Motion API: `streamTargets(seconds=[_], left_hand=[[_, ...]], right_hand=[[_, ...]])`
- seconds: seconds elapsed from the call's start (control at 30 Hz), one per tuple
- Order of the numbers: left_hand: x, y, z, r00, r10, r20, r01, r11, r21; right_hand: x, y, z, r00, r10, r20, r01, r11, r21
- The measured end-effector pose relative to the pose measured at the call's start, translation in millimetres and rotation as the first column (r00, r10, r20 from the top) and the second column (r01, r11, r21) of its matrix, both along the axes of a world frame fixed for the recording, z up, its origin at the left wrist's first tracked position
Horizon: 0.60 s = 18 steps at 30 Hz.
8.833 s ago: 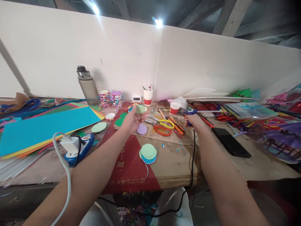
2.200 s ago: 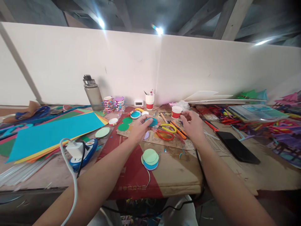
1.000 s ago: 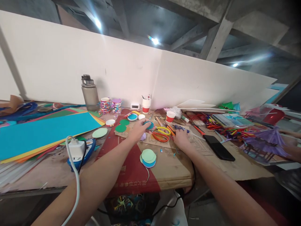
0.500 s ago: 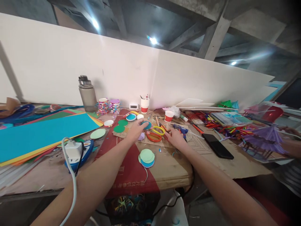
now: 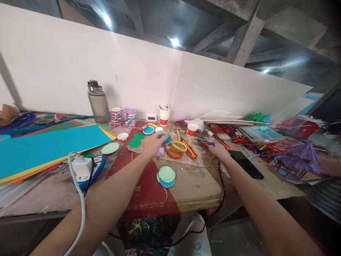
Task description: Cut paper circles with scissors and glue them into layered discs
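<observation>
Left hand (image 5: 154,146): grip pinched on round blue paper disc (image 5: 167,139), above counter (image 5: 58,195), just beside yellow looped handle (image 5: 184,144). Right hand (image 5: 218,150): grip curled round blue plastic glue gun (image 5: 205,142), near red-and-white paper cup (image 5: 191,130).

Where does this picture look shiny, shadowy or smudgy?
In the head view: the middle ceiling lamp flares rainbow-edged; the water bottle casts a soft shadow on the white panel; the digital clock has digits too blurry to read; the glue gun in the right hand looks smudgy.
</observation>
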<state>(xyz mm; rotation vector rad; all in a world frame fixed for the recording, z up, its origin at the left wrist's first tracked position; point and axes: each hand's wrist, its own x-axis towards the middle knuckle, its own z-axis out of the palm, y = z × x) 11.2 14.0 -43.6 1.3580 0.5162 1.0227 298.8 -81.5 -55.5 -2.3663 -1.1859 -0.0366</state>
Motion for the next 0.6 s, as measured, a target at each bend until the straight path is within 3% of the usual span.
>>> streamTargets(seconds=[0.17,0.27,0.33,0.4,0.53,0.6], left_hand=[[1,-1,1.2,0.999,0.027,-0.021,-0.027,1.0,-0.005],[2,-1,1.7,0.999,0.042,-0.028,-0.043,0.999,-0.024],[1,0,1.9,0.998,0.063,-0.014,-0.063,0.997,-0.05],[0,2,1.6,0.996,0.089,0.003,-0.089,0.994,-0.069],[-2,7,-0.2,0.991,0.132,0.031,-0.128,0.987,-0.097],[-3,8,-0.5,0.989,0.143,0.038,-0.139,0.984,-0.109]], right_hand=[[1,1,6.5,0.978,-0.099,-0.185,0.142,0.961,0.239],[-8,9,9.9,0.9,0.064,-0.43,0.124,0.91,0.395],[-18,18,13.7,0.848,0.166,-0.504,0.086,0.894,0.44],[-31,27,18.0,0.81,0.28,-0.515,0.03,0.858,0.513],[-62,35,22.0,0.641,0.596,-0.483,-0.1,0.69,0.717],[-75,31,20.8,0.584,0.67,-0.459,-0.198,0.666,0.719]])
